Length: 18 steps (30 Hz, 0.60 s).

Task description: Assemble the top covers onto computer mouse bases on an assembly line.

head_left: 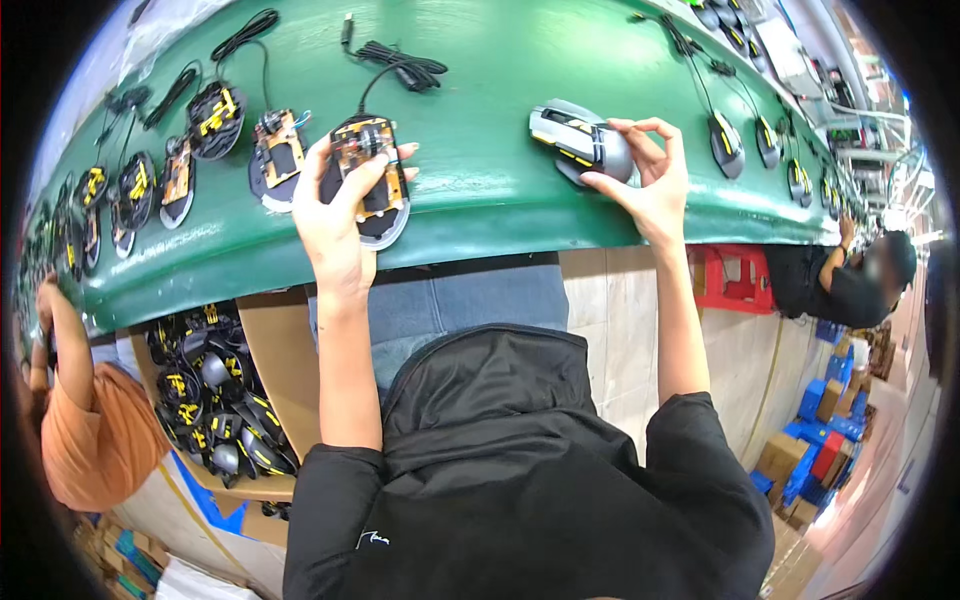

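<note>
My left hand [338,225] is closed around an opened computer mouse base [383,222], its thumb lying across the brown circuit board. From the far end of that base a black cable [400,62] runs to a coiled bundle on the green bench. Farther right, my right hand [658,185] grips a grey and black mouse top shell [572,135] with yellow trim, fingers at its rounded end and thumb along the near side. The shell is tilted at the bench surface; its underside is hidden. The two parts are well apart.
More opened mouse bases [275,165] and loose shells [216,120] line the green bench [480,190] to the left; assembled mice [727,145] lie right. A cardboard box [275,375] of shells stands below left. Co-workers sit at both sides, near a red stool [735,280] at right.
</note>
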{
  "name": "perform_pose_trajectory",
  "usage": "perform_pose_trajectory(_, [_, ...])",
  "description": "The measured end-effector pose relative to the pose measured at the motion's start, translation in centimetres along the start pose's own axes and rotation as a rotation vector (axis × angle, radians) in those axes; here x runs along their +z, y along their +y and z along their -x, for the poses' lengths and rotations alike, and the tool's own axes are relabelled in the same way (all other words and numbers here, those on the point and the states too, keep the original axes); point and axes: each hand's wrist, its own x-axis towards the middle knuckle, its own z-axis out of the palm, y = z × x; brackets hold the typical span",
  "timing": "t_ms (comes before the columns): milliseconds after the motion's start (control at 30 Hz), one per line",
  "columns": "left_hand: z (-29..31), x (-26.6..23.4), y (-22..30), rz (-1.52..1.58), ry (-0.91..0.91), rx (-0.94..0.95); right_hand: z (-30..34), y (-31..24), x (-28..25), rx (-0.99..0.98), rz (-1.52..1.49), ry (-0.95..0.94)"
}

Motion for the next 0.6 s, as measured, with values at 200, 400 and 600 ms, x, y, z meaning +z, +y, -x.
perform_pose_trajectory(200, [0.4,1.3,-1.4,0.048,0.004,0.012,0.1,-1.5,-0.9,-0.092,0.491,0.02])
perform_pose_trajectory(400, [0.0,1.8,-2.0,0.052,-0.008,0.006,-1.9,-2.9,0.7,0.04,0.598,0.019])
perform_pose_trajectory(600, [0.3,1.1,-2.0,0.072,-0.028,0.005,-2.2,-4.0,5.3,-0.048,0.557,0.089])
